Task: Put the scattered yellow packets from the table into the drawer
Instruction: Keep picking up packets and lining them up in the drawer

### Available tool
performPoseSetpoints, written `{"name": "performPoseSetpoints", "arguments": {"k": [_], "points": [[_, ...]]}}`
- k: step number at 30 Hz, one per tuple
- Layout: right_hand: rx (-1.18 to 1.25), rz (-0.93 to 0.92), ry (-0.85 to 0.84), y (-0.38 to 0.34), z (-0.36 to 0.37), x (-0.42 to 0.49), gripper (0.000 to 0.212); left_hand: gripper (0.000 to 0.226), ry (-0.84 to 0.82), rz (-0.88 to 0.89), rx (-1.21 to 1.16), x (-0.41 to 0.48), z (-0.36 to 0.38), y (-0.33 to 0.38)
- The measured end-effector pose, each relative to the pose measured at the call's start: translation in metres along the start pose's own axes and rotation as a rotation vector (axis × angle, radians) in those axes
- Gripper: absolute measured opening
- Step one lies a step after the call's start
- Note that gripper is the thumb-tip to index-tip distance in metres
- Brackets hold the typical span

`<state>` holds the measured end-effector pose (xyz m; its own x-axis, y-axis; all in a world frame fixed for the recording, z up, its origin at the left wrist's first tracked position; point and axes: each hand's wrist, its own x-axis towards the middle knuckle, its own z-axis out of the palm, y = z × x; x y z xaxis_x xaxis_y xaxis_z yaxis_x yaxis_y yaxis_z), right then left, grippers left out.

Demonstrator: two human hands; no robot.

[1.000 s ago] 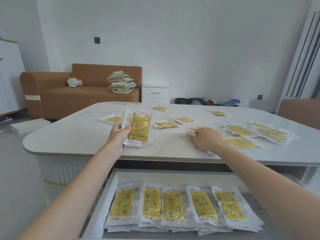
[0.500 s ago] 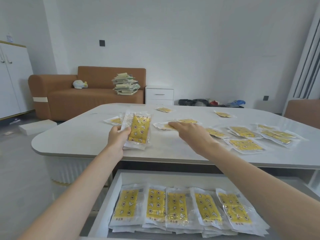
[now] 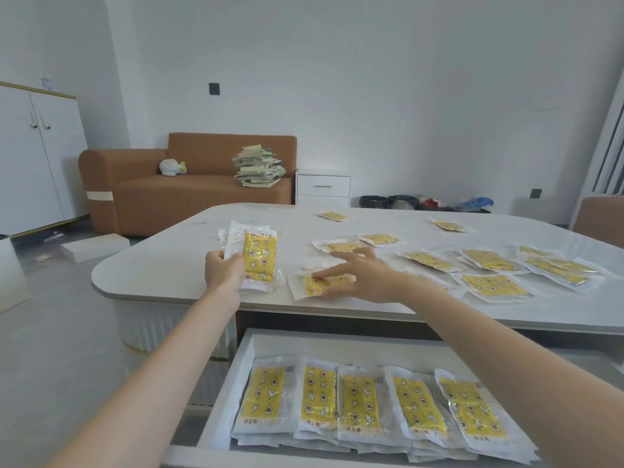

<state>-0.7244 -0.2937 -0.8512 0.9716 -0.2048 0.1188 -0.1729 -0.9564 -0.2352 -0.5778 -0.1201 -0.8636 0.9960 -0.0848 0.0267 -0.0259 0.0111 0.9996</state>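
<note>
1. The step in hand is gathering. The left hand point(image 3: 223, 271) has its fingers and thumb clamped on a bundle of packets point(image 3: 258, 261), held upright over the table point(image 3: 162, 265) near its front-left corner.
2. The right hand point(image 3: 364, 278) rests with straight, spread fingers on a loose packet point(image 3: 312, 285) lying flat by the front edge, just beside the bundle. It is touched, not pinched.
3. Next, I judge, that packet must be lifted by an edge and added to the bundle. Thin film lying flat on a smooth top gives little purchase.
4. Many scattered packets point(image 3: 489, 288) lie toward the right and far edges. The open drawer point(image 3: 246, 359) below the front edge holds a row of stacked packets point(image 3: 354, 400), so the work looks partly done.
5. The packets are flat rectangular pouches of clear, crinkly, glossy film around yellow inserts printed with stars and moons. The table is glossy white with rounded corners.
</note>
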Motion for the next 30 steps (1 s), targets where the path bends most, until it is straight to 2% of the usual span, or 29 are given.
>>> {"name": "performPoseSetpoints", "arguments": {"k": [5,10,12,15,17,19,21,26,28,30], "points": [[-0.024,0.053,0.125,-0.003,0.001,0.005,0.034,0.027,-0.007,0.006,-0.016,-0.002,0.003,0.0],[0.283,0.216,0.184,-0.005,-0.002,0.019,0.054,0.011,-0.02,0.008,-0.02,-0.001,0.005,0.0],[0.294,0.268,0.141,-0.001,-0.002,0.027,0.061,0.009,-0.032,0.011,-0.015,-0.002,0.005,0.0],[0.269,0.315,-0.038,0.002,0.002,0.041,0.079,0.009,-0.069,0.03,-0.007,0.0,0.006,-0.002],[0.168,0.365,-0.119,0.003,-0.001,0.05,0.088,0.014,-0.1,0.048,0.005,0.001,0.006,-0.002],[0.047,0.373,-0.124,0.003,-0.006,0.055,0.091,0.023,-0.139,0.067,0.003,0.003,0.007,-0.003],[-0.004,0.392,-0.101,0.003,-0.009,0.056,0.088,0.027,-0.178,0.08,-0.007,0.004,0.008,-0.003],[0.044,0.463,-0.012,-0.002,-0.008,0.047,0.084,0.027,-0.259,0.127,-0.029,-0.001,0.01,0.0],[0.177,0.475,0.074,-0.002,-0.007,0.044,0.078,0.028,-0.275,0.154,-0.047,-0.007,0.01,0.002],[0.429,0.483,0.281,-0.003,-0.005,0.041,0.071,0.03,-0.263,0.192,-0.046,-0.015,0.01,0.004]]}}
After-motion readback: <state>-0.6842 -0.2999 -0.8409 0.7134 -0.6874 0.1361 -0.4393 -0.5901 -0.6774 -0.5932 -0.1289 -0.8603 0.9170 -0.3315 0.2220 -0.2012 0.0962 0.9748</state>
